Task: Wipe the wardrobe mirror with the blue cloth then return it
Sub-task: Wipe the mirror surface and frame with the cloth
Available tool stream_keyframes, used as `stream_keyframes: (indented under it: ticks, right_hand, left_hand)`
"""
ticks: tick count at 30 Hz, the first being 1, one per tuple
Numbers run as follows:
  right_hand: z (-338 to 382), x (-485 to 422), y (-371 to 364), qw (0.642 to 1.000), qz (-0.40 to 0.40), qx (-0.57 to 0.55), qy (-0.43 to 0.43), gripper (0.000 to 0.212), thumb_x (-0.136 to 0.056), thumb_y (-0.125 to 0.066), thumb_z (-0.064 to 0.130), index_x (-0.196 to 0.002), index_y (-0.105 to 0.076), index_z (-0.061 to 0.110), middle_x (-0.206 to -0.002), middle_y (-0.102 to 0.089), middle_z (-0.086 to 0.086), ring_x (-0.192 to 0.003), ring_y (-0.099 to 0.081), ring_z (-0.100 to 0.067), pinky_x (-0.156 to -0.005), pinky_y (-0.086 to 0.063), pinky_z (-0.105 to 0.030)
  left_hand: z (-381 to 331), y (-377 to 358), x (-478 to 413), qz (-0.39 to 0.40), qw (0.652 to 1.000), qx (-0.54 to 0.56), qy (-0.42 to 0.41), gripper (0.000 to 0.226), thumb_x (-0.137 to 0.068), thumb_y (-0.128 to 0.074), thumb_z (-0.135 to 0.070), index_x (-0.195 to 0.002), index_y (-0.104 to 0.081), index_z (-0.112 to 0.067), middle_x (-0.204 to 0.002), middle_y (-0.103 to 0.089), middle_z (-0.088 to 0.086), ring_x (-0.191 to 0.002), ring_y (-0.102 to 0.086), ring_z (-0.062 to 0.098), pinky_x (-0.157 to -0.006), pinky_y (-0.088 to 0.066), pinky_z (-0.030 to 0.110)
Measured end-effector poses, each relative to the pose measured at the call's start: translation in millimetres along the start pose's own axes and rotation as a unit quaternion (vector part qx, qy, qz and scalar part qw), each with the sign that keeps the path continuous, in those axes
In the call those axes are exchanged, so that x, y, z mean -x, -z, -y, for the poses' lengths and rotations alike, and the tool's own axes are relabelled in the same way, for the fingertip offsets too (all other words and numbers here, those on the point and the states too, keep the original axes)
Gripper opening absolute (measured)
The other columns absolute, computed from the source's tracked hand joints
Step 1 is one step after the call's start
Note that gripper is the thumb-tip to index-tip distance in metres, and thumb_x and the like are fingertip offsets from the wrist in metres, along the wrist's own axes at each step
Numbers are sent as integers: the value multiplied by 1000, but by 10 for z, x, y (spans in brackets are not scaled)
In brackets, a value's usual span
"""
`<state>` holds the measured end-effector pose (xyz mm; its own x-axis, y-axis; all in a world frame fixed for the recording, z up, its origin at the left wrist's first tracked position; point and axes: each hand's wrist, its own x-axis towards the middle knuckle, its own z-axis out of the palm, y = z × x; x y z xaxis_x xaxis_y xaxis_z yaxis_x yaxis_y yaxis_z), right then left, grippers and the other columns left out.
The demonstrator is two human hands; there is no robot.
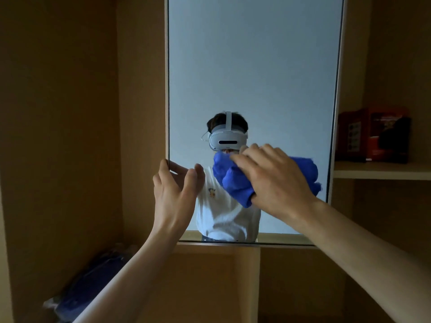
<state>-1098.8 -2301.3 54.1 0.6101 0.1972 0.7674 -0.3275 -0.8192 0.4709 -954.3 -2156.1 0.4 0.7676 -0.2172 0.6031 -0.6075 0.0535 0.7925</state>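
Blue cloth [235, 183] bunched, pressed on lower part of upright wardrobe mirror [254, 66].

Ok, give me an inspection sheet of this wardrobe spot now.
Surface: mirror, upright, reflects the person.
Job's things: blue cloth, bunched, on the lower glass.
Clutter: red boxes on the right shelf; dark blue packet in the lower left compartment.
Hands: right hand holds the cloth to the glass; left hand at the mirror's left edge, fingers relaxed.
Cables: thin white lead by the reflected headset.
Surroundings: wooden wardrobe, dim.
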Motion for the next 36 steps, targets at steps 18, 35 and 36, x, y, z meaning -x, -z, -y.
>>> stream_keyframes:
  ticks: [18, 35, 36]
  right_hand:
    - [-581, -156, 270, 998, -38, 26, -50, 46, -76, -65, 15, -122, -60, 18, -104, -60, -4, -90, -53, -31, -77, -42, -49]
    - [-276, 744, -268, 999, -10, -21, 23, 44, -85, -70, 15, -129, -60, 15, -115, -64, -5, -96, -58, -28, -84, -47, -48]
    - [-302, 729, -246, 999, -5, -20, 30, 43, -87, -68, 15, -129, -59, 15, -115, -64, -6, -96, -57, -28, -85, -46, -49]
  left_hand:
    - [-149, -65, 60, -2, 999, -50, -5, 99, -86, -50, -61, -162, -2, -21, -160, -20, 5, -146, -30, 30, -116, -36, 56]
    - [-55, -66, 156, -5, 997, -67, -35, 103, -83, -52, -58, -162, 2, -22, -164, -15, 5, -149, -27, 32, -117, -35, 57]
    - [-55, -56, 153, -2, 997, -67, -37, 101, -86, -55, -56, -162, 2, -22, -163, -15, 6, -148, -27, 33, -117, -35, 57]
